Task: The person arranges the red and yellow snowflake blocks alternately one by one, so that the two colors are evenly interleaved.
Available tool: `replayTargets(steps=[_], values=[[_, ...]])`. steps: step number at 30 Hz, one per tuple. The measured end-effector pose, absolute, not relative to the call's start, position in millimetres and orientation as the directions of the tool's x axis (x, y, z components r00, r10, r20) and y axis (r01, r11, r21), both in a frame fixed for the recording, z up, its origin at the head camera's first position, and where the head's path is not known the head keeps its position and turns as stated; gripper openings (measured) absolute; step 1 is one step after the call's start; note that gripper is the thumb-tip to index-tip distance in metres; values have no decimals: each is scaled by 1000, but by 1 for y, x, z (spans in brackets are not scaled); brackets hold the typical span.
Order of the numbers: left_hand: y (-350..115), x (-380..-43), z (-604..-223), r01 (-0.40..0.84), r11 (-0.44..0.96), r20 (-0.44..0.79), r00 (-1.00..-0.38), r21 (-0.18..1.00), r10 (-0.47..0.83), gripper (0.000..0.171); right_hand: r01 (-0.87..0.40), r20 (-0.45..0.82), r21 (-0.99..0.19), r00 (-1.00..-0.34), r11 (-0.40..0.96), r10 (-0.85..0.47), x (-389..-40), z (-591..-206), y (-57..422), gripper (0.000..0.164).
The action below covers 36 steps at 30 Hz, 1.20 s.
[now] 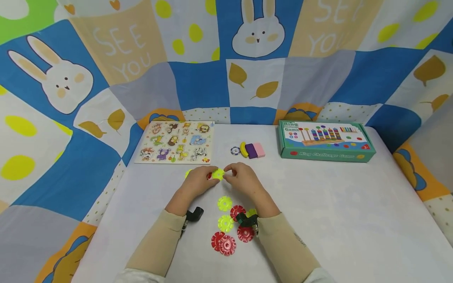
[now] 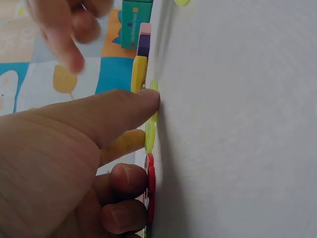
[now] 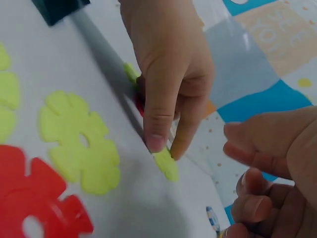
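My left hand (image 1: 199, 181) pinches a yellow-green notched plastic disc (image 1: 218, 174) between thumb and index finger, low over the white table. Red discs (image 2: 151, 173) lie in line beside it under the other fingers; whether they are joined to it cannot be made out. Past the left hand's far side peeks another yellow disc (image 1: 187, 173). Just right of the pinched disc is my right hand (image 1: 245, 180), its fingers loosely bent and holding nothing; the right wrist view shows it apart from the disc.
Nearer me lie loose yellow discs (image 1: 225, 223) and red discs (image 1: 227, 245), some partly under the right wrist's camera (image 1: 247, 221). Behind the hands are an animal puzzle board (image 1: 177, 142), a yellow banana-shaped piece (image 1: 243, 149), purple and pink blocks (image 1: 259, 149), and a green game box (image 1: 325, 153).
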<state>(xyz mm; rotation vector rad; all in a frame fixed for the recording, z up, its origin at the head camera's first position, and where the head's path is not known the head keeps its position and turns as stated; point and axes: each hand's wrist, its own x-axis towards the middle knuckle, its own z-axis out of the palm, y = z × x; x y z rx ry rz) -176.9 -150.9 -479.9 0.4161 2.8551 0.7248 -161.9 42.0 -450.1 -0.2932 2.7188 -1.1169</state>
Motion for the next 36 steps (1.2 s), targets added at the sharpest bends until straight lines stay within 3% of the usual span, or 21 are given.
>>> replayTargets(steps=[5, 13, 25, 31, 36], values=[[-152, -176, -479, 225, 838, -94, -946, 497, 310, 50, -177, -61, -724, -946, 667, -317, -136, -440, 54, 27], [-163, -175, -478, 200, 847, -134, -944, 492, 301, 50, -231, -143, -684, -887, 692, -438, -97, -442, 74, 31], [-185, -179, -476, 168, 836, -172, -940, 522, 296, 53, -149, -234, -582, -911, 800, -340, -82, -461, 77, 42], [-186, -177, -476, 158, 834, -168, -943, 529, 286, 53, -107, -254, -661, -899, 743, -356, -86, -455, 78, 30], [-187, -177, -477, 155, 838, -173, -944, 524, 282, 52, -20, -286, -791, -871, 611, -399, -104, -432, 87, 17]])
